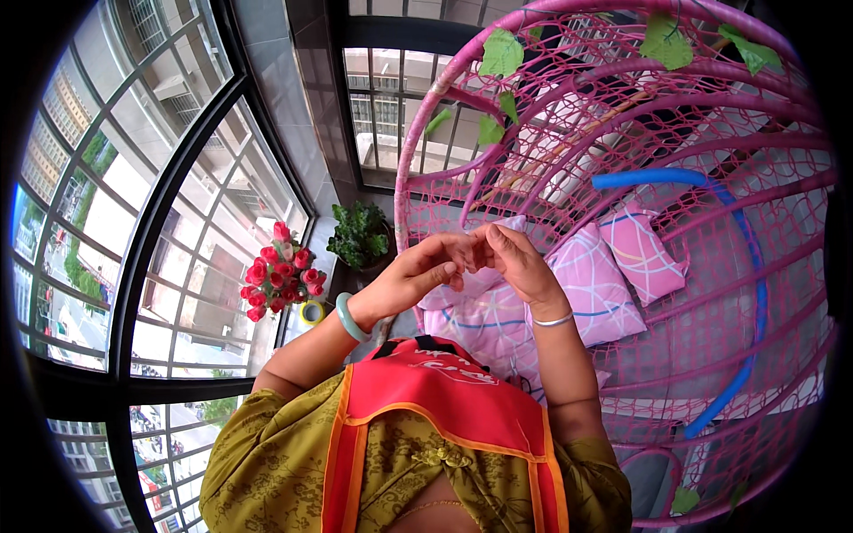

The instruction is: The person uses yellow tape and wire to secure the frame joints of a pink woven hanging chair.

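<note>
Both of my hands are raised in front of my chest, their fingertips meeting. My left hand (414, 274), with a pale green bangle (350, 318) at the wrist, has its fingers bent loosely and its thumb apart from them. My right hand (524, 271), below which a thin silver bangle (553, 320) circles the wrist, curves its fingers toward the left ones. I see nothing held in either hand, though some fingertips overlap and are hidden. Behind and beneath the hands lie pink patterned cushions (593, 289) on the seat of a pink woven hanging chair (426, 111).
Artificial green leaves (666, 43) decorate the chair, and a blue tube (751, 235) curves along its right side. To the left are red roses (283, 274), a leafy potted plant (357, 234) and a yellow tape roll (312, 313), beside tall barred windows (191, 191).
</note>
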A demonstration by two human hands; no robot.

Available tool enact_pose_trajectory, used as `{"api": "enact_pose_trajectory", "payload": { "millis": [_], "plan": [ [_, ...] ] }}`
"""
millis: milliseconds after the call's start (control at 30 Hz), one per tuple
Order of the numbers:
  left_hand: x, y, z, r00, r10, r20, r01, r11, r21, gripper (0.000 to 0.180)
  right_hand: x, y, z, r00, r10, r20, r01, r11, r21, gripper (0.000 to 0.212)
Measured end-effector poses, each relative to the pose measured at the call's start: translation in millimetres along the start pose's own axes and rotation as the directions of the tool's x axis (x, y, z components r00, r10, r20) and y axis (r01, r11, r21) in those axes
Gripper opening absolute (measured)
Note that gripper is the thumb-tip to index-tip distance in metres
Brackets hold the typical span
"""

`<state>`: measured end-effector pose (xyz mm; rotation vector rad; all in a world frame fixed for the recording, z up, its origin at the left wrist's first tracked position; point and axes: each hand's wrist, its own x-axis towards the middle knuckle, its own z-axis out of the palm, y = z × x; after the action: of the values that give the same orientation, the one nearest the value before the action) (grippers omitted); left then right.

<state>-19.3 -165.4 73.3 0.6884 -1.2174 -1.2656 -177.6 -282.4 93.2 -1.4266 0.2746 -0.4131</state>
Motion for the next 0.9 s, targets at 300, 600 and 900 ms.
{"api": "enact_pose_trajectory", "payload": {
  "millis": [300,600,900],
  "plan": [
    [0.9,0.0,-4.3,0.996,-0.072,0.049,0.070,0.997,0.037,0.051,6.9,3.5,5.1,1.000,-0.007,-0.024,0.006,1.000,-0.014,0.026],
    [5.0,-16.6,-27.9,0.991,-0.013,-0.133,0.029,0.993,0.118,0.046,13.3,15.1,6.9,0.947,-0.072,-0.313,0.112,0.987,0.112,0.008],
    [11.6,3.5,-50.7,0.747,0.605,-0.276,-0.094,0.507,0.857,0.029,34.6,6.3,16.7,0.773,-0.199,-0.602,0.298,0.952,0.068,0.010]
  ]
}}
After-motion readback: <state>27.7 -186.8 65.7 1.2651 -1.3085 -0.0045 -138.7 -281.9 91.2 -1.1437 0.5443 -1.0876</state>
